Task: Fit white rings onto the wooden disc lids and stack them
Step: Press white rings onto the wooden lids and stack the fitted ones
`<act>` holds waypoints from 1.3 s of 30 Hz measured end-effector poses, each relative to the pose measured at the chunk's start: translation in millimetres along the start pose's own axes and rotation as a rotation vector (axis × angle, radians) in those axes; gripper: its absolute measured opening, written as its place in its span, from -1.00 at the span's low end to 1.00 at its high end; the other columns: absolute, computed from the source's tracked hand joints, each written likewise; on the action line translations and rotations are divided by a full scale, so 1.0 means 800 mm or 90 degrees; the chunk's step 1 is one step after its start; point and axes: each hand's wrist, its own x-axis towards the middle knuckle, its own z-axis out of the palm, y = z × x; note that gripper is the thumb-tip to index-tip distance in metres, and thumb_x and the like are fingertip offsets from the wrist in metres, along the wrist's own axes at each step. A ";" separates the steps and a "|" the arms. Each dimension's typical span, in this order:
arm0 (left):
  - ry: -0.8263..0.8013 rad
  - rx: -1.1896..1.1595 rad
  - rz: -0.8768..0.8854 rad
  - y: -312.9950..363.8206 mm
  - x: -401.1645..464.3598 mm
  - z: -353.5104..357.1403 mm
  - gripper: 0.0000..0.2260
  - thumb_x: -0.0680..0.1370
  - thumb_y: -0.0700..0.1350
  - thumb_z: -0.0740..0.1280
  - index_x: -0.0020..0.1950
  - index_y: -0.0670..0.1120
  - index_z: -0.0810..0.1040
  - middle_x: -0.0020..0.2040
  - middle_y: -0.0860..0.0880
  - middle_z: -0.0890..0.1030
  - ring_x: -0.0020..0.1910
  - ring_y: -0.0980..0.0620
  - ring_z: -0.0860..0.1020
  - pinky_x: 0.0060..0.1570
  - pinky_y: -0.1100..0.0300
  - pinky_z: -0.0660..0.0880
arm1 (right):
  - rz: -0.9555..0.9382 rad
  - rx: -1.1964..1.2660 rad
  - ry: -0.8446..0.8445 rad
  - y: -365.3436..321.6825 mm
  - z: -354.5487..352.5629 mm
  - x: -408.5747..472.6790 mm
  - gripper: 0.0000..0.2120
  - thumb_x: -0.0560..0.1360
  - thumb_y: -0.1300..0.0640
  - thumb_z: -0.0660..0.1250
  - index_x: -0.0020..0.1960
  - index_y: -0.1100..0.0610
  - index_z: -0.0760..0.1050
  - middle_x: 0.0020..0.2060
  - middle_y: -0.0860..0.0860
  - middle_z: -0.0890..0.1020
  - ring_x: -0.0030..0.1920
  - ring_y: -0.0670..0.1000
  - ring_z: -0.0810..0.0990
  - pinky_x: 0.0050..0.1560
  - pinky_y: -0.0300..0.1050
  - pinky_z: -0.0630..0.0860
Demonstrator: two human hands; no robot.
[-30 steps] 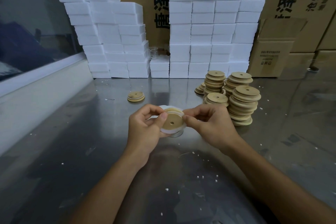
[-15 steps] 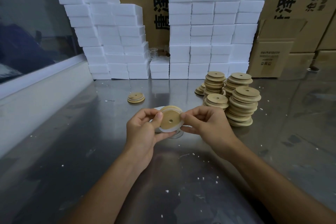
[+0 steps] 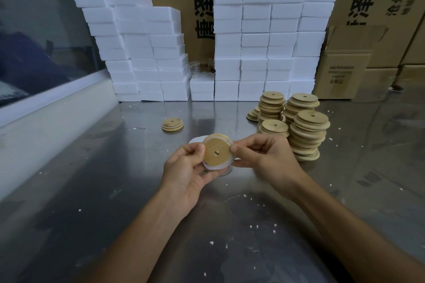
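Presently the wooden disc lid (image 3: 216, 150) is held above the steel table (image 3: 92, 190), roughly centre of view, its flat face with the small central hole tilted toward the camera. A white ring (image 3: 212, 166) sits partly around it, showing loose along the lower and left edge; whether it is seated at the top cannot be told. The left hand (image 3: 186, 167) pinches the lid's left edge with thumb in front and curled fingers behind. The right hand (image 3: 264, 156) pinches the right edge, thumb tip on the rim, fingers curled behind. Just right of the hands stand stacks of bare wooden lids (image 3: 308, 135), several piles touching or close together. Further back on the left, well apart from those, lies a short finished stack (image 3: 172, 124) with a white line between the discs. White foam blocks (image 3: 264, 37) are piled along the rear edge, cardboard cartons (image 3: 345, 71) behind and right. White crumbs (image 3: 253, 226) dot the table.
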 end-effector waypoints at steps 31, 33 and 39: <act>-0.011 0.218 0.197 -0.006 0.001 -0.006 -0.91 0.56 -0.27 0.34 -0.09 -0.11 0.59 0.02 -0.18 0.65 0.00 -0.12 0.67 -0.17 -0.11 0.64 | -0.151 -0.333 0.026 0.005 0.008 -0.004 -0.95 0.52 0.26 0.43 -0.05 0.14 0.63 -0.20 -0.06 0.70 -0.12 -0.06 0.69 -0.12 -0.02 0.67; -0.025 0.278 0.261 -0.007 0.001 -0.008 -0.88 0.55 -0.28 0.36 -0.10 -0.07 0.59 -0.06 -0.07 0.67 -0.07 -0.01 0.69 -0.23 0.00 0.64 | -0.185 -0.388 0.007 0.006 0.010 -0.006 -0.94 0.52 0.25 0.44 -0.04 0.11 0.63 -0.20 -0.13 0.68 -0.10 -0.14 0.67 -0.16 -0.24 0.63; -0.063 0.282 0.258 -0.004 0.002 -0.007 -0.82 0.52 -0.30 0.38 -0.18 -0.04 0.61 -0.12 -0.04 0.67 -0.08 -0.01 0.68 -0.20 -0.02 0.64 | -0.238 -0.439 0.015 0.009 0.009 -0.006 -0.92 0.51 0.19 0.46 -0.03 0.05 0.63 -0.17 -0.18 0.68 -0.07 -0.21 0.66 -0.17 -0.38 0.58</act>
